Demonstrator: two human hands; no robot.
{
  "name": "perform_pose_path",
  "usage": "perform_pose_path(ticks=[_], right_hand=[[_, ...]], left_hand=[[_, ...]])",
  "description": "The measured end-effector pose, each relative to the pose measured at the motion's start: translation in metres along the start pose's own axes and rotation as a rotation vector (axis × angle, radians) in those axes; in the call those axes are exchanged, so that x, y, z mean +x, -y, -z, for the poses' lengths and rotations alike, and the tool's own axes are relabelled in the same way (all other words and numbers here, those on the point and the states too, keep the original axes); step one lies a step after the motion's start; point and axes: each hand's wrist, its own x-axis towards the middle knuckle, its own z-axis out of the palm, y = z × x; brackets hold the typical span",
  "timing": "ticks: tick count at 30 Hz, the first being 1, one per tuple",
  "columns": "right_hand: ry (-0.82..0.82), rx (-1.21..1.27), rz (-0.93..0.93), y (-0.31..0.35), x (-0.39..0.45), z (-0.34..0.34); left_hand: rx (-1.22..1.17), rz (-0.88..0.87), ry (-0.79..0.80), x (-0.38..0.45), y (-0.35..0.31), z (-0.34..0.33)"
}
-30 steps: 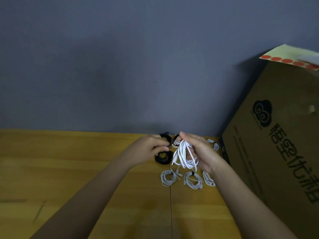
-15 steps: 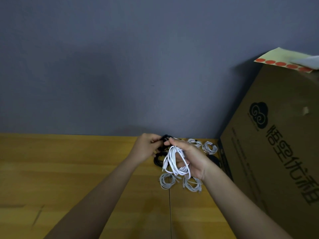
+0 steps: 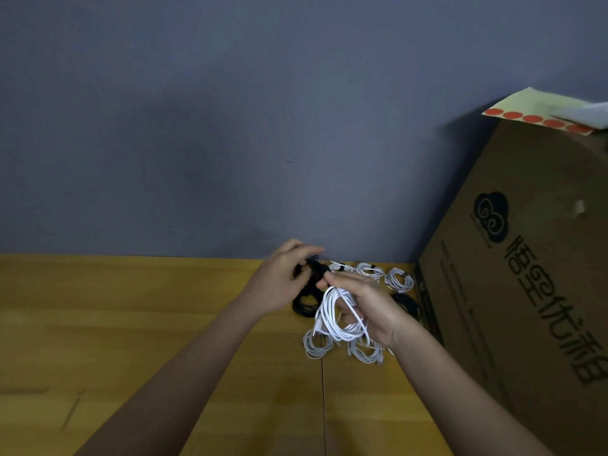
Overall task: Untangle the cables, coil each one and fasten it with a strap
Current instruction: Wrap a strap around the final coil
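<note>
My right hand (image 3: 368,304) grips a loose coil of white cable (image 3: 335,319) above the wooden table (image 3: 131,324), thumb on top of the loops. My left hand (image 3: 283,281) is just to its left and pinches a small black strap (image 3: 314,264) at the top of the coil. Several strapped white coils lie on the table: two (image 3: 314,345) (image 3: 365,353) below my hands, and others (image 3: 399,279) near the wall. A black coil (image 3: 304,306) lies under my left hand, another black coil (image 3: 408,304) by the box.
A large brown cardboard box (image 3: 526,274) stands at the right, close to the coils, with a sheet of red round stickers (image 3: 539,113) on top. A grey wall (image 3: 263,126) closes off the table's far edge. A seam (image 3: 324,406) runs down the table.
Both hands have drifted slightly left and farther from me with the white coil. My left hand has come up to the top of the coil with the black strap.
</note>
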Motion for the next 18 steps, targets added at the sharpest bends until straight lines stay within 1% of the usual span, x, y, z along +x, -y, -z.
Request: perform_pose_path(ticks=[3,4,5,6,8,9,12,16,18], right_hand=[[-0.096,0.051,0.048,-0.002,0.003,-0.001],[-0.14,0.07,0.076,-0.002,0.006,-0.002],[-0.176,0.086,0.106,-0.003,0.008,-0.004],[-0.202,0.089,0.136,-0.004,0.01,-0.006],[-0.229,0.048,0.178,-0.005,0.012,-0.011],[-0.228,0.034,0.186,-0.007,0.012,-0.011],[-0.162,0.059,0.173,-0.007,0.012,-0.011],[-0.124,0.06,0.187,-0.005,0.013,-0.01],[-0.109,0.073,0.176,-0.005,0.015,-0.008]], left_hand=[[-0.011,0.109,-0.165,-0.006,-0.008,-0.001],[-0.052,0.142,-0.17,-0.009,-0.015,-0.001],[-0.095,0.183,-0.124,-0.011,-0.022,-0.003],[-0.126,0.242,-0.027,-0.013,-0.028,-0.006],[-0.093,0.334,0.159,-0.017,-0.034,-0.013],[-0.06,0.355,0.203,-0.018,-0.032,-0.016],[-0.038,0.354,0.272,-0.017,-0.028,-0.014],[-0.145,0.241,0.407,-0.016,-0.033,-0.008],[-0.127,0.263,0.373,-0.017,-0.029,-0.007]])
